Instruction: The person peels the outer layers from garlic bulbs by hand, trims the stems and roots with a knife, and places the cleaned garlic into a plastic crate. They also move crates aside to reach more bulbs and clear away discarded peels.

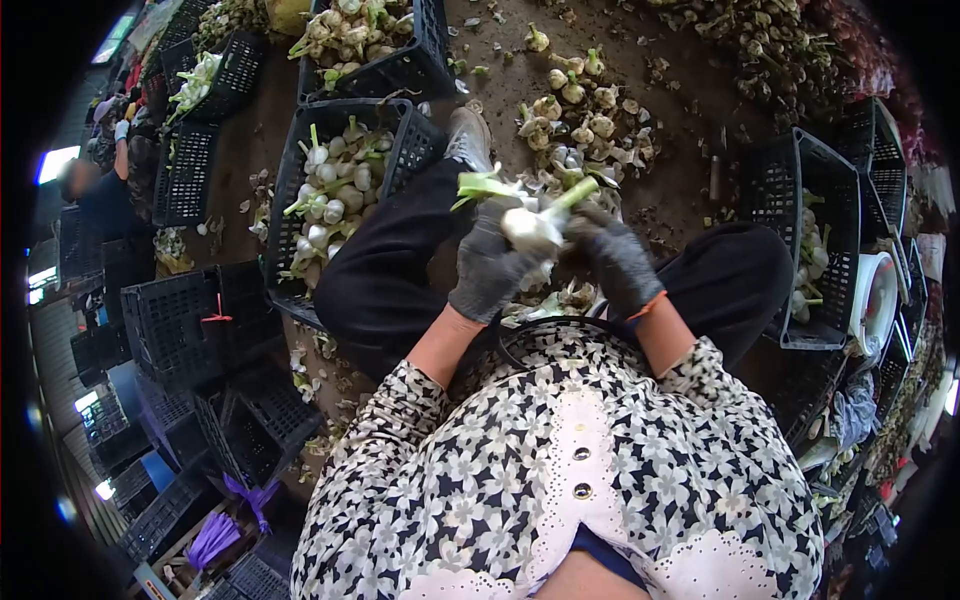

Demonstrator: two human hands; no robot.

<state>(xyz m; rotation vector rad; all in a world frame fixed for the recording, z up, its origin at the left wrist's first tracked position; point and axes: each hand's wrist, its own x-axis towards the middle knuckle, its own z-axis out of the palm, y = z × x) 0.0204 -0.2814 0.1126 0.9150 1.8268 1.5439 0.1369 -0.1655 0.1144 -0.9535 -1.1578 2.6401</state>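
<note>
Brown floor (690, 135) littered with scraps, and here's the garlic bulb (532, 230), right between the hands! Left hand (490, 268) has its fingers clamped round it; the stem slants forward and rightward, towards the right hand's side. Right hand (622, 262) is just beside the bulb, fingers too blurred to tell, perhaps touching the base of that stem.

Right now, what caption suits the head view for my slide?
Gloved left hand and right hand at a garlic bulb, beside a black crate of garlic.
</note>
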